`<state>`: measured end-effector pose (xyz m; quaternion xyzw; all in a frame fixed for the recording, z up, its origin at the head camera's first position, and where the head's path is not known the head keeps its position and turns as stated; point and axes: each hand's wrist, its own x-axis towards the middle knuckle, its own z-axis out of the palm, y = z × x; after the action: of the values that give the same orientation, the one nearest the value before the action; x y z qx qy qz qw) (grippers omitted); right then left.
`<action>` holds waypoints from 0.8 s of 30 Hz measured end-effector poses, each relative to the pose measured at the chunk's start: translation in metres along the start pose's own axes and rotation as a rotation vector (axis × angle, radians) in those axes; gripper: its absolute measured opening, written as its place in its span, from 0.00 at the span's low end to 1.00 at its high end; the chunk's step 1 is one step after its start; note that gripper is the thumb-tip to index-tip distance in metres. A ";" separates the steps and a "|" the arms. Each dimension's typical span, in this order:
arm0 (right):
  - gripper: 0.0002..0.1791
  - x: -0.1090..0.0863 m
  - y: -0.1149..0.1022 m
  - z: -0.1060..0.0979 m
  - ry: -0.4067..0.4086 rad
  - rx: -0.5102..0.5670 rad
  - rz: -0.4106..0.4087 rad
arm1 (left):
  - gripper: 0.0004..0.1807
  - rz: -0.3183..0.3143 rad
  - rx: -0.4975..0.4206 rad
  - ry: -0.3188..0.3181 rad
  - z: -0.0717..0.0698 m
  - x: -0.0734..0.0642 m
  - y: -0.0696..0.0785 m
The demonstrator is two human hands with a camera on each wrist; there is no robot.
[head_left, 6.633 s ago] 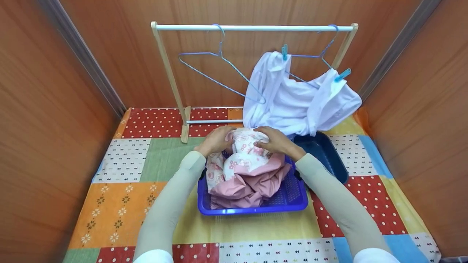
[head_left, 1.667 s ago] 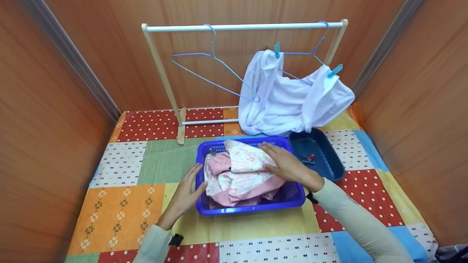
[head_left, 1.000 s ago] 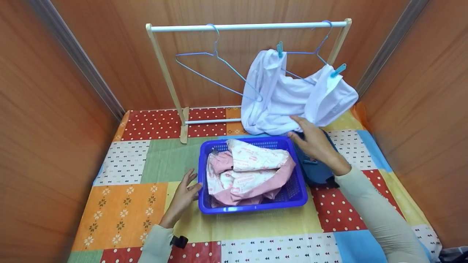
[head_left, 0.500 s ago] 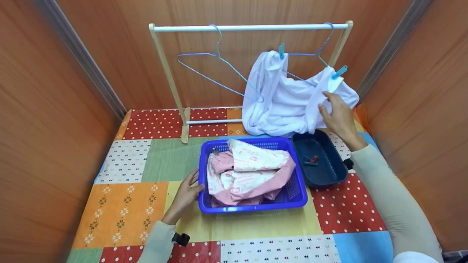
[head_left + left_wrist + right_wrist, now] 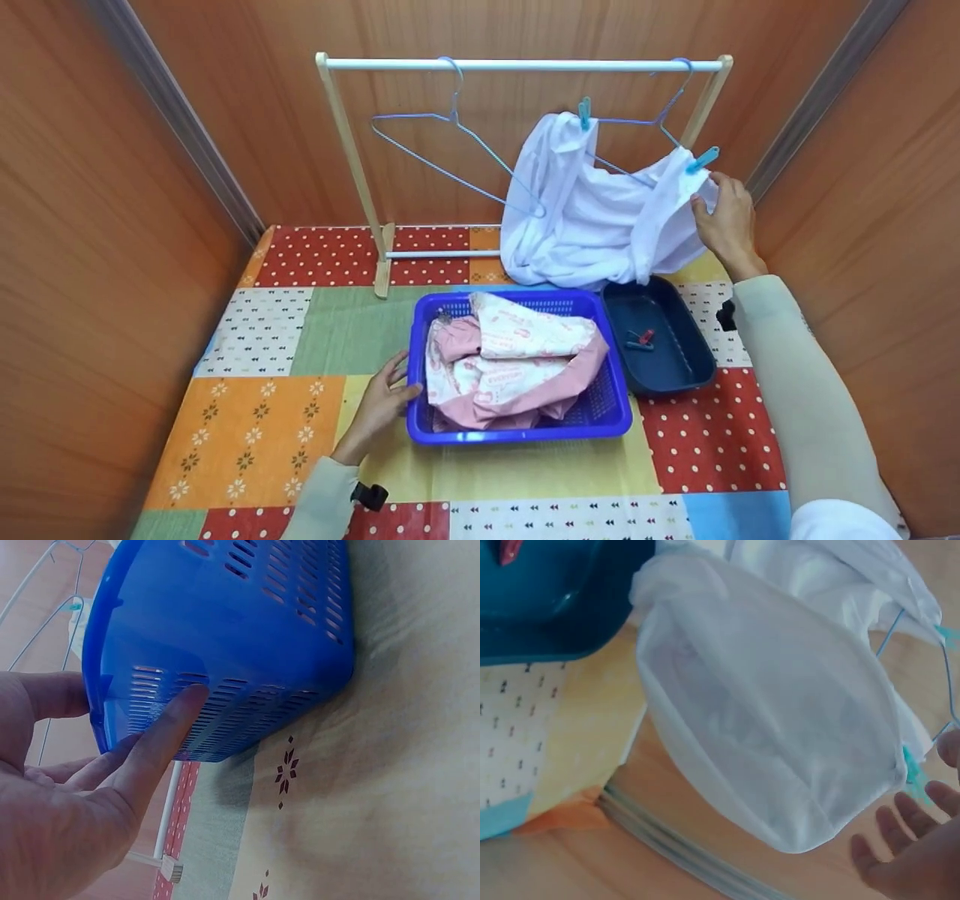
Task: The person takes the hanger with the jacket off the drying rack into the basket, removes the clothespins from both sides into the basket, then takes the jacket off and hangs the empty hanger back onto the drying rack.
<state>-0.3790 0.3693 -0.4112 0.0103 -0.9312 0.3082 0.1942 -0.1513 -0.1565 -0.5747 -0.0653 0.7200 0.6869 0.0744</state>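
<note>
My left hand point(image 5: 379, 401) holds the left rim of a blue plastic basket point(image 5: 517, 436), its thumb at the rim and fingers along the outer wall. Inside lies a bundled pink and white printed cloth point(image 5: 529, 381). At the back right, my right hand point(image 5: 727, 225) is raised beside a white garment point(image 5: 600, 214), close under a turquoise clothespin point(image 5: 703, 160). In the right wrist view its fingers point(image 5: 896, 829) are spread and relaxed near that clothespin, gripping nothing. Another clothespin point(image 5: 585, 112) pins the garment's left part to a blue wire hanger point(image 5: 626, 121).
A drying rack point(image 5: 495, 65) with wooden legs stands at the back, a bare wire hanger point(image 5: 409, 116) on its left. Right of the basket sits a dark blue tray point(image 5: 679, 352) containing a red clothespin point(image 5: 646, 337) and a blue one point(image 5: 639, 346). Wooden walls enclose the patchwork-covered surface.
Both hands were on the printed cloth earlier. The left moved to the basket's rim and stayed. The right left the cloth, passed over the tray and rose to the white garment's right side.
</note>
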 end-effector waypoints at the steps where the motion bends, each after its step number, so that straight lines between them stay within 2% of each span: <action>1: 0.31 0.003 0.001 0.000 -0.023 -0.003 0.020 | 0.39 0.000 -0.002 0.003 0.000 0.000 0.000; 7: 0.40 0.015 0.006 0.001 -0.168 -0.010 0.117 | 0.39 -0.013 -0.010 0.019 0.001 -0.002 -0.002; 11: 0.41 0.018 0.007 0.000 -0.216 -0.026 0.140 | 0.38 0.005 0.016 -0.001 0.003 -0.001 -0.003; 18: 0.38 0.017 0.002 -0.001 -0.173 -0.050 0.104 | 0.37 0.018 0.038 -0.001 0.004 -0.001 -0.002; 24: 0.34 0.012 0.001 -0.001 -0.151 -0.060 0.109 | 0.37 0.031 0.060 -0.005 0.003 -0.001 -0.003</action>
<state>-0.3902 0.3713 -0.4065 -0.0227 -0.9512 0.2886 0.1065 -0.1493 -0.1534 -0.5773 -0.0499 0.7409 0.6663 0.0674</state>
